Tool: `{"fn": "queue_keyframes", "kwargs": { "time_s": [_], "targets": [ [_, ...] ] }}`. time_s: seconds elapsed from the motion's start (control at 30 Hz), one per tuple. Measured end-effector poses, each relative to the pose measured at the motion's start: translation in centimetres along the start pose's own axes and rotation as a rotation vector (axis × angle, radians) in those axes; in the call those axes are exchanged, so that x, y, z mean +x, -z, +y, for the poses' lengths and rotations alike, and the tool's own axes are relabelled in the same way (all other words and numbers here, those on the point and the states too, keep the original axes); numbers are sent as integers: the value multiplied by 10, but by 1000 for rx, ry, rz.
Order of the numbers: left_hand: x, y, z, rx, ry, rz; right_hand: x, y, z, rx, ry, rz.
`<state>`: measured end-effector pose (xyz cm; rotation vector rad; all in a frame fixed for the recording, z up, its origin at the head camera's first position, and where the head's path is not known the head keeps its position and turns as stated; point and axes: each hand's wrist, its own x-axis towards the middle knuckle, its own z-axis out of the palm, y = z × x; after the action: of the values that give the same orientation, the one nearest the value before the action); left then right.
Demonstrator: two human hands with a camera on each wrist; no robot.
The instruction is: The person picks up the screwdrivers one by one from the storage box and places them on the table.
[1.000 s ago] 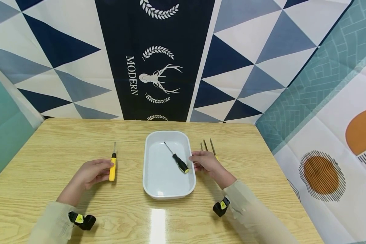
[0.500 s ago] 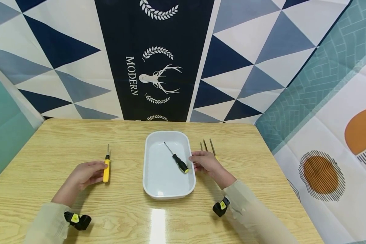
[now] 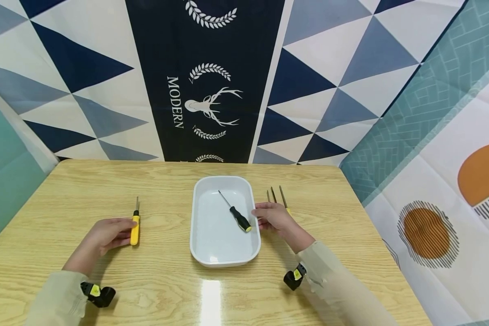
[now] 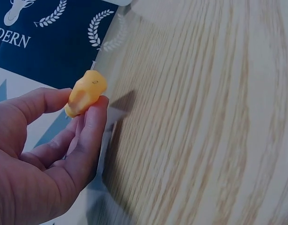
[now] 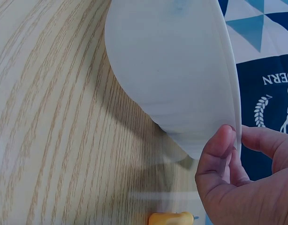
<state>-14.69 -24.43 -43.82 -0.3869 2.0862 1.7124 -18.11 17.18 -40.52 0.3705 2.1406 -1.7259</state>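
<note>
My left hand (image 3: pixel 111 235) pinches a yellow-handled screwdriver (image 3: pixel 135 230) between thumb and fingers, its thin shaft pointing to the far side of the table. The left wrist view shows the butt of its yellow handle (image 4: pixel 90 89) at the fingertips. On the right, my right hand (image 3: pixel 275 218) grips the right rim of a white rectangular tray (image 3: pixel 203 253). In the right wrist view, thumb and fingers lie on either side of the tray's wall (image 5: pixel 172 70). Inside the tray lies a black screwdriver (image 3: pixel 240 219) with a yellow end.
Beyond my right hand, three metal shafts (image 3: pixel 283 197) point away, their handles mostly hidden by the hand. A yellow handle (image 5: pixel 171 218) shows low in the right wrist view. The wooden table (image 3: pixel 167 290) meets a patterned wall covering (image 3: pixel 212 149) at the back.
My left hand has moved left, farther from the tray, carrying the yellow-handled screwdriver. My right hand, the tray and the black screwdriver have stayed in place.
</note>
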Motion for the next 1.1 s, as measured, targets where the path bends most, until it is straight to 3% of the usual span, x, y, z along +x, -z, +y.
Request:
{"fn": "queue_keyframes", "kwargs": {
  "time_s": [0.5,1.1],
  "targets": [
    [2,3,-2,52,-4,-20,-1,0,0,5,-8,-5],
    [-2,-4,4,253,-34,95,-2,-1,-1,-5,-25,3]
  ]
}}
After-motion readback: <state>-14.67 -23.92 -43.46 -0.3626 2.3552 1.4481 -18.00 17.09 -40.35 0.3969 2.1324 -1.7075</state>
